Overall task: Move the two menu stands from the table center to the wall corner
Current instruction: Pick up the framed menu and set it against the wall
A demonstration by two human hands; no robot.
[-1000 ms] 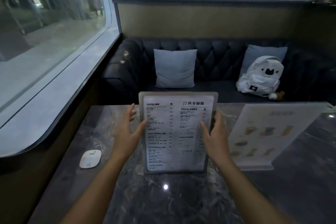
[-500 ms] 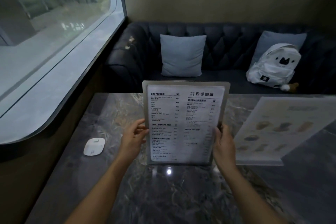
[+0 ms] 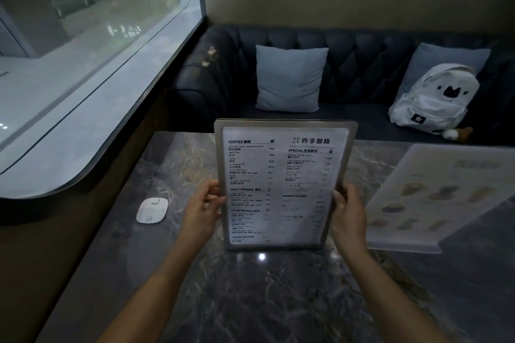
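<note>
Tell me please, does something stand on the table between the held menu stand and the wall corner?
Only the small white rounded device lies on the dark marble table, beside the wall. Both hands, left and right, grip the metal-framed text menu stand; the far corner looks free.

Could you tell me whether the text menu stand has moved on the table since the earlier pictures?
Yes. Held between the left hand and right hand, the text menu stand has moved left, opening a wider gap from the picture menu stand.

Marble table [image 3: 278,301], white puck [image 3: 152,210], picture menu stand [image 3: 434,200]
</note>
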